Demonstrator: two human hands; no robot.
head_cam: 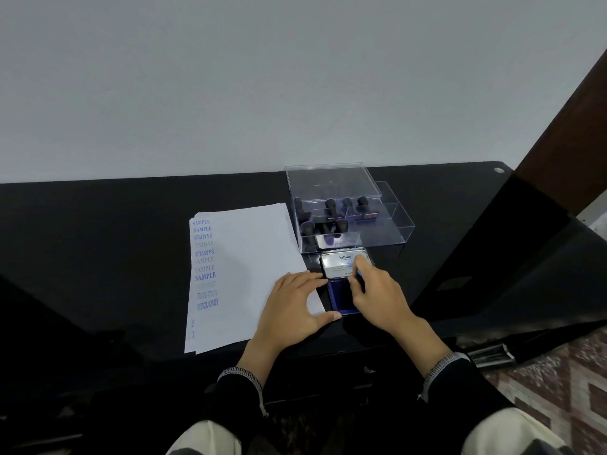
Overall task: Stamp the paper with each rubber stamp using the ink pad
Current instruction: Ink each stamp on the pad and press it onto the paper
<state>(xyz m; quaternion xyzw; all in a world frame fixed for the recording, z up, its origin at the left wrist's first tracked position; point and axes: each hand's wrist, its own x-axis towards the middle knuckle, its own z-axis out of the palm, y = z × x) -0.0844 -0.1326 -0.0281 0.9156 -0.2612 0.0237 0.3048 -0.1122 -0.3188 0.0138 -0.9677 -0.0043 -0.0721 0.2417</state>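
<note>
Right hand [377,295] grip: fingers curled over the blue ink pad [341,298], seemingly pinching a small stamp against it; stamp itself mostly hidden.
Left hand [295,303] grip: fingers spread, flat on the paper's corner, thumb touching the pad's near edge.
Pad: lid [345,265] open, tilted back; long axis running away from the body.
Paper [249,257]: just left of the pad on the worktop [98,241]; long axis likewise running away from the body.
Progress: SAMPLE and FAX OUT prints in the left column; probably midway.
Remaining: more stamps [328,221] in the clear box [387,224].
</note>
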